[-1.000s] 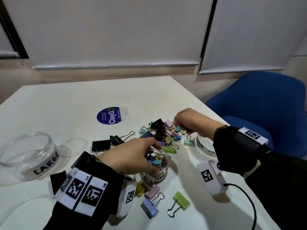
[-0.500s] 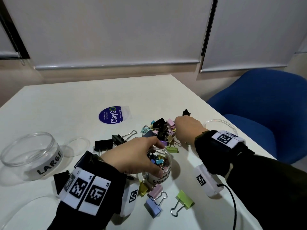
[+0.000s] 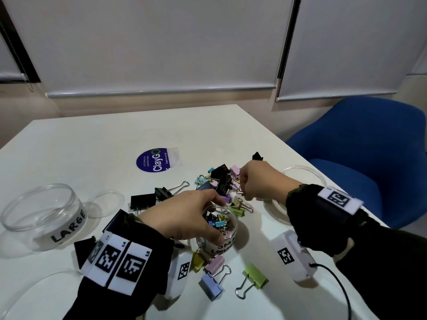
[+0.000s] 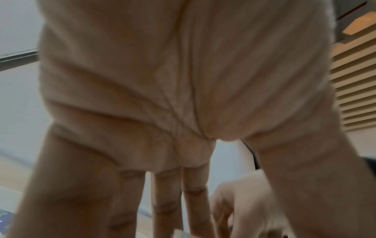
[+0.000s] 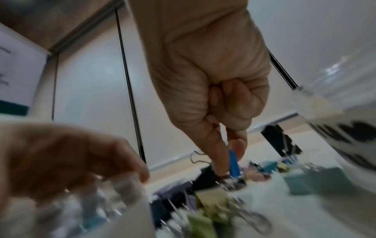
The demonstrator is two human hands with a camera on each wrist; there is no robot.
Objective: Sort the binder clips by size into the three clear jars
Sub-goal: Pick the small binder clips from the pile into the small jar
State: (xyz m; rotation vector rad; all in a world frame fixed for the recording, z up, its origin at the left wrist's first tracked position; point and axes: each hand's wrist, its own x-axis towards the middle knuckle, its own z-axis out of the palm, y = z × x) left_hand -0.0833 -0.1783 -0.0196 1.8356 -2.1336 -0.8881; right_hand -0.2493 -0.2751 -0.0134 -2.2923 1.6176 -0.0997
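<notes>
My left hand (image 3: 184, 215) grips the small clear jar (image 3: 221, 239) from above; the jar stands on the table and holds several small coloured clips. My right hand (image 3: 256, 179) reaches into the pile of mixed binder clips (image 3: 221, 181) just beyond the jar. In the right wrist view its thumb and forefinger pinch a small blue clip (image 5: 234, 164) over the pile. The empty jar marked LARGE (image 3: 44, 215) stands at the left. A third jar (image 3: 277, 206) sits mostly hidden behind my right wrist. The left wrist view shows only my palm and fingers (image 4: 195, 201).
Loose black clips (image 3: 143, 200) lie left of the pile. Pastel clips, among them a green one (image 3: 254, 277) and a lilac one (image 3: 211, 286), lie near the table's front. Clear lids (image 3: 105, 203) (image 3: 305, 174) rest on the table. A blue chair (image 3: 358, 146) stands at the right. A round sticker (image 3: 154, 159) lies farther back.
My right hand has shifted a little left into the clip pile and closed on a small blue clip. My left hand has stayed on the small jar.
</notes>
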